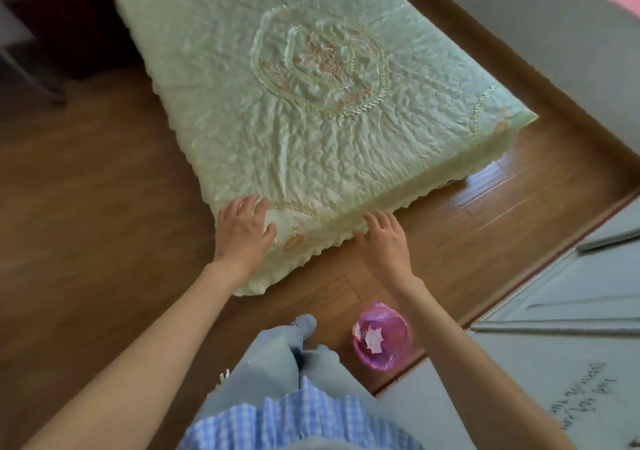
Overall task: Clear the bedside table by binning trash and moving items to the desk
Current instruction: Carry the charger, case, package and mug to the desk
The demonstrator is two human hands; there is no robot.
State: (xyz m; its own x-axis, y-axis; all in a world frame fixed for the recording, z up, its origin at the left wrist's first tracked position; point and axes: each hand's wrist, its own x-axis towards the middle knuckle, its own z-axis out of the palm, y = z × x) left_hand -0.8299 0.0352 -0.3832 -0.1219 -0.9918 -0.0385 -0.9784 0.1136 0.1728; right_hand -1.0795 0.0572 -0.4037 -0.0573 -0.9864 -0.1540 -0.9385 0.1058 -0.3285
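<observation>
A small pink bin (382, 337) lined with a bag stands on the wooden floor by my feet, with a piece of white crumpled paper (374, 340) inside it. My left hand (244, 231) hovers over the near corner of the bed, fingers apart and holding nothing. My right hand (384, 238) is stretched out beside that corner, above the floor, also open with nothing in it. Neither the bedside table nor the desk is clearly in view.
A bed with a pale green quilted cover (311, 85) fills the middle. Dark furniture (52, 16) stands at the far left. A grey door (571, 311) and wall lie to the right. Wooden floor (86, 207) stretches to the left of the bed.
</observation>
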